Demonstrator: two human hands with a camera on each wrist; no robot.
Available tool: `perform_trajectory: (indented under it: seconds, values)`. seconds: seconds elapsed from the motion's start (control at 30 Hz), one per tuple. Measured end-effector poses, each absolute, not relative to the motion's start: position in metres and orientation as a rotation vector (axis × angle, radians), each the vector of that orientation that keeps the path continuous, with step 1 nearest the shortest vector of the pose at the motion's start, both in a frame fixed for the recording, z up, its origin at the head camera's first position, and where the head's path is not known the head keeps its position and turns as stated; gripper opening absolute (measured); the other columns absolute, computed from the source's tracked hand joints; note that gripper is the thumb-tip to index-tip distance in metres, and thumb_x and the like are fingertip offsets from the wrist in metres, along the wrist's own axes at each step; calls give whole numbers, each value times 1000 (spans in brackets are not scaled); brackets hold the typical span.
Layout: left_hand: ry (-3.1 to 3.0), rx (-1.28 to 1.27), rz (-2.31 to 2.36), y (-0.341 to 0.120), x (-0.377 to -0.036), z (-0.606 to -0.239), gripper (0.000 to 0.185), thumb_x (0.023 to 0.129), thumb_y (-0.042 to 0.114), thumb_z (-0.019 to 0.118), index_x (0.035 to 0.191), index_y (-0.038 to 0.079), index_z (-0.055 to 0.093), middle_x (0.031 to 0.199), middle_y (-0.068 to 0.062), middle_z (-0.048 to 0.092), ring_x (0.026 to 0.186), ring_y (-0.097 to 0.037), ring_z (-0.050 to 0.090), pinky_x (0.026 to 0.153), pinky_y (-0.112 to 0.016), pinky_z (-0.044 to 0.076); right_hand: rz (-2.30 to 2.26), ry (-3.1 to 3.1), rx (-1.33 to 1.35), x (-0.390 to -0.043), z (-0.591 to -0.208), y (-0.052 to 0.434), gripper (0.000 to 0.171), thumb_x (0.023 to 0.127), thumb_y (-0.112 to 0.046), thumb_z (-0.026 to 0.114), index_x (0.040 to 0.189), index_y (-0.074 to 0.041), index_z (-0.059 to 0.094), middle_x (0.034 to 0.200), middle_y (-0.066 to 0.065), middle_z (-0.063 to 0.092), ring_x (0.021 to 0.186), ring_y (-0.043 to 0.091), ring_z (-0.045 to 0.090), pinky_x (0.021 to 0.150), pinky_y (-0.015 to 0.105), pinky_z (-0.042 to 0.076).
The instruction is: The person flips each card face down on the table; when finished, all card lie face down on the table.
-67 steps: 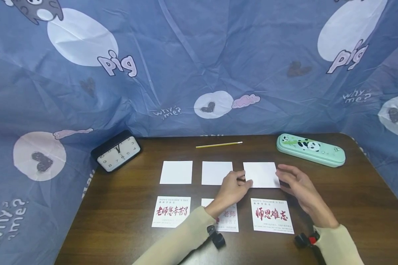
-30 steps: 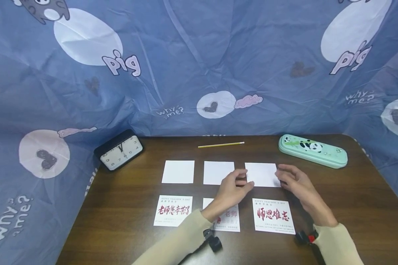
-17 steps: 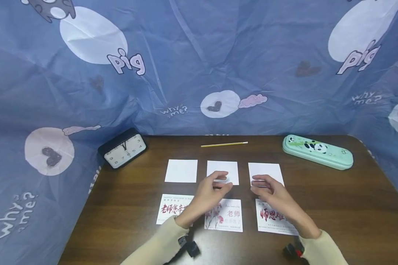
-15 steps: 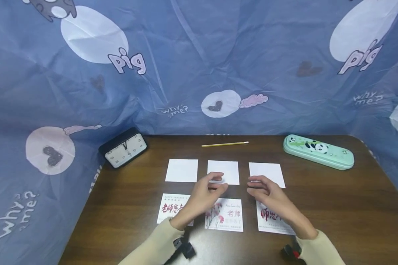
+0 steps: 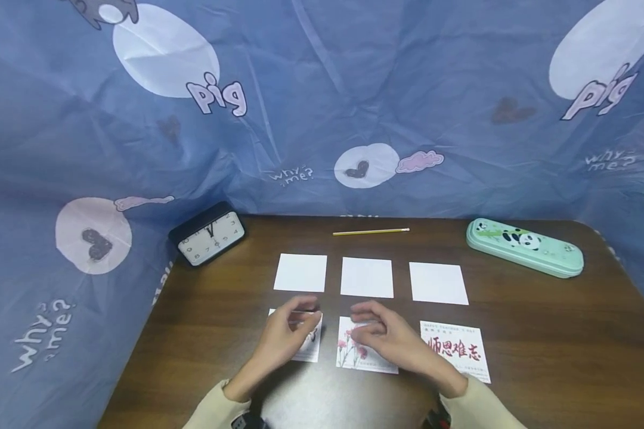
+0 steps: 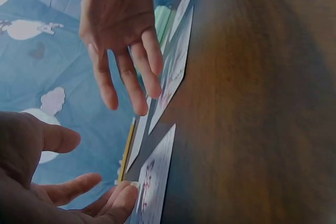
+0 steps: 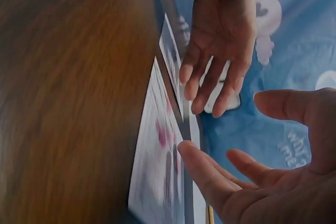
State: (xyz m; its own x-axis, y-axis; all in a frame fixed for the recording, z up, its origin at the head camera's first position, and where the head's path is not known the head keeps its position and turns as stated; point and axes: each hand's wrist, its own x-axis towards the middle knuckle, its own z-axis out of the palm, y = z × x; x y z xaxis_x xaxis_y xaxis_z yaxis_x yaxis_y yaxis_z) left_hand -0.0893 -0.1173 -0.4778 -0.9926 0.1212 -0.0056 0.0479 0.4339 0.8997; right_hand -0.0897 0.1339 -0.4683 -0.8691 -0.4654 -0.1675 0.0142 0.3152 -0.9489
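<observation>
My left hand [image 5: 281, 333] hovers over the front-left greeting card [image 5: 312, 347], hiding most of its lettering. Its fingers are loosely bent, with nothing between them. Above the front-middle card [image 5: 362, 358], printed with pink flowers, is my right hand [image 5: 394, 338], likewise relaxed and holding nothing. The wrist views show both palms facing each other, fingers spread, a little above the cards. The front-right card [image 5: 461, 353] with red Chinese characters lies uncovered. Behind them three blank white cards, left [image 5: 300, 273], middle [image 5: 367, 277] and right [image 5: 438, 283], lie flat in a row.
A black-framed clock [image 5: 211, 237] stands at the back left of the brown table [image 5: 547, 345]. A yellow pencil [image 5: 370, 232] lies near the back edge, with a green panda pencil case [image 5: 526, 249] to its right. Blue printed cloth [image 5: 300, 119] hangs behind.
Both hands have left the back-right blank card, which they were touching, and moved left and towards the front row. The head view has shifted slightly. The cards keep their layout.
</observation>
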Motion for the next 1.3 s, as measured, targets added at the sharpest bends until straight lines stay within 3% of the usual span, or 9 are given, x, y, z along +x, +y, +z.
perform_trajectory:
  seconds: [0.23,0.73,0.97,1.3]
  values:
    - [2611,87,1697,-134,-76,-479,34,94,14,77,125,2,70,120,-17,75,100,-26,75,85,-24,62,-1655,2023,-423,-83,-470,112,61,99,-21,70,149,3,44,151,30,51,131,44,63,101,34,60]
    - [2836,-101,1425,-164,-62,-475,51,85,19,87,130,5,68,128,-20,70,120,-39,68,102,-49,59,-1669,1892,-429,-73,-472,91,77,99,-23,70,160,1,28,163,33,34,147,48,46,117,50,47]
    - [2794,-173,1409,-169,-54,-469,60,84,26,89,135,5,65,129,-17,72,116,-33,70,97,-47,61,-1691,1877,-401,-69,-473,83,82,96,-22,73,161,0,28,164,31,35,150,45,43,120,48,45]
    - [2789,-154,1430,-168,-54,-471,61,84,21,89,136,3,63,128,-19,72,115,-35,71,94,-46,62,-1704,1869,-363,-73,-475,79,78,97,-25,70,161,-3,30,164,26,39,149,43,46,121,58,41]
